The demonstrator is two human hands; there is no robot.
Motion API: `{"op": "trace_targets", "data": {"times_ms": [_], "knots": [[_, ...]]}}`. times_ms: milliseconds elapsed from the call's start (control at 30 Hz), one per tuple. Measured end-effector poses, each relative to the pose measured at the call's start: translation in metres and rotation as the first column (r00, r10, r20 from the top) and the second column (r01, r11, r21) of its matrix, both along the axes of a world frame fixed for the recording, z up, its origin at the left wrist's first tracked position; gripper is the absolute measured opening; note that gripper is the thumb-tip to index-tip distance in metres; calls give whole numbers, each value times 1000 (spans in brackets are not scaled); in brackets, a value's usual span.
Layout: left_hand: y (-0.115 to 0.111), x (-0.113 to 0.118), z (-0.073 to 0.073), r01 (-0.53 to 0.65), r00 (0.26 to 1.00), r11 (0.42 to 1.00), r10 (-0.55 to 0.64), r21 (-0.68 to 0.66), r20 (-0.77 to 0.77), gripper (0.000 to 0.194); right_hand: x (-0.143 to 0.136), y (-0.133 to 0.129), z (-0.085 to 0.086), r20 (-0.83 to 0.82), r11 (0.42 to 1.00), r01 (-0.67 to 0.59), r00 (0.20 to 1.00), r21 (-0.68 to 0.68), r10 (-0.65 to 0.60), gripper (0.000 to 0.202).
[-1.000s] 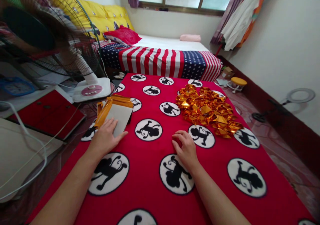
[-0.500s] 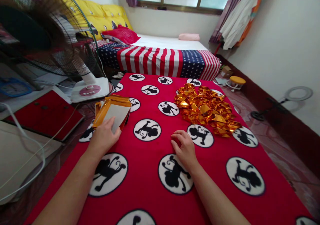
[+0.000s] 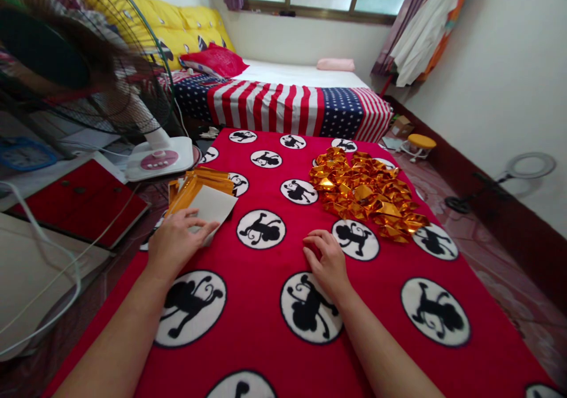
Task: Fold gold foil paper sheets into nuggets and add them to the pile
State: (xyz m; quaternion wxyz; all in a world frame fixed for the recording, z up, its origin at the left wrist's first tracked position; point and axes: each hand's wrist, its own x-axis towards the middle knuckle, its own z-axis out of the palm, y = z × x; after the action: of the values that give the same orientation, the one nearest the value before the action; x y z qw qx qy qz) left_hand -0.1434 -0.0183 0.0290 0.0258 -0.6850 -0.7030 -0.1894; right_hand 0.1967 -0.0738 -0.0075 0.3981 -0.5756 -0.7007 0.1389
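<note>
My left hand [image 3: 179, 238] pinches the near edge of a pale sheet of paper [image 3: 215, 205], thumb on top. Beneath and behind that sheet lies a stack of gold foil paper [image 3: 186, 186] at the cloth's left side. My right hand [image 3: 325, 259] rests on the red cloth [image 3: 266, 280] with its fingers loosely curved and apart, and nothing shows in it. Beyond the right hand, a pile of folded shiny gold foil pieces [image 3: 363, 191] lies on the cloth's right side.
A running fan [image 3: 150, 120] with a white base stands at the left, beside a red panel [image 3: 80, 200] and loose cords. Past the cloth's far edge is a bed [image 3: 283, 105]. An orange stool [image 3: 420, 142] and a ring-shaped stand [image 3: 529, 166] are on the right.
The pale sheet has shifted right and toward me, turning partly off the stack. My left hand has moved slightly left and down with it. My right hand stays put.
</note>
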Motion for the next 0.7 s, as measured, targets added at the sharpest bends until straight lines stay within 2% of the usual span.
{"op": "trace_targets", "data": {"times_ms": [100, 233, 300, 500, 600, 700], "knots": [[8, -6, -1, -35, 998, 997, 38, 67, -43, 41, 0, 0, 0, 0, 1000, -2, 1000, -4, 2, 12], [18, -13, 0, -179, 983, 980, 174, -92, -63, 71, 0, 0, 0, -1, 1000, -3, 1000, -11, 3, 12], [21, -14, 2, -205, 979, 967, 199, -149, -53, 76, 0, 0, 0, -3, 1000, -4, 1000, -13, 4, 12], [23, -12, 2, -245, 968, 938, 252, -247, -2, 63, 0, 0, -2, -4, 1000, -4, 1000, -17, 4, 13], [20, -12, -1, -260, 965, 936, 263, -238, -17, 57, 1, 1, -2, -3, 1000, 1, 1000, -13, -1, 13], [15, -12, 1, -229, 965, 947, 251, -225, 76, 51, 1, 1, -2, -3, 1000, 1, 1000, -11, -1, 12]]}}
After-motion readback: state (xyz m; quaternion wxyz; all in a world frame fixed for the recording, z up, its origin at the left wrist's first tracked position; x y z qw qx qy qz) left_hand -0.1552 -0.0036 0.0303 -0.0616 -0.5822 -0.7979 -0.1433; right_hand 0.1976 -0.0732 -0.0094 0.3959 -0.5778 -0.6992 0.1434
